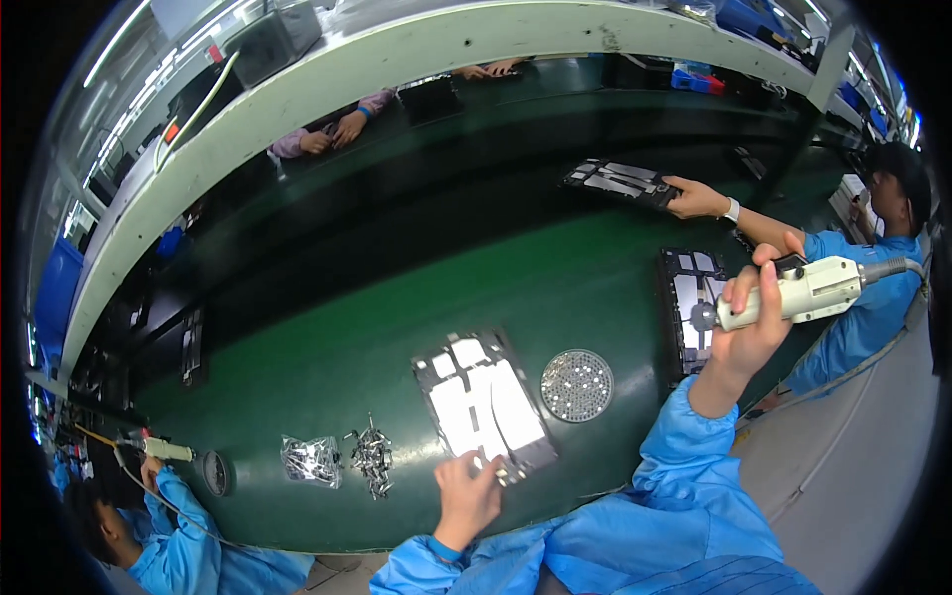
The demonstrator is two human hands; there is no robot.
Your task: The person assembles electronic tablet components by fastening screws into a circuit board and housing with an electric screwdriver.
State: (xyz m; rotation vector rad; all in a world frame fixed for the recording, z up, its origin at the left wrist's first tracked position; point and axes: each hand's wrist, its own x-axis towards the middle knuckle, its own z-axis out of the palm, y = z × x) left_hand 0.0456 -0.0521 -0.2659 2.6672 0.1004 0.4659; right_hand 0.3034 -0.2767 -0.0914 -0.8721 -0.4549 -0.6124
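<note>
My right hand is wrapped round a cream electric screwdriver, raised at the right with its cable running off to the side. Its nose points left, over a second black-framed panel. My left hand is at the near edge of a flat black-framed panel with bright silver-white plates, which lies on the green table. Thumb and forefinger are drawn together there; whatever is between them is too small to make out. Right of this panel sits a round dish dotted with small screws.
Loose small metal parts lie beside a clear bag of similar parts. At the right, a co-worker's hand holds another panel above the second panel. Another co-worker sits at lower left near a screwdriver. A white shelf beam spans the far side.
</note>
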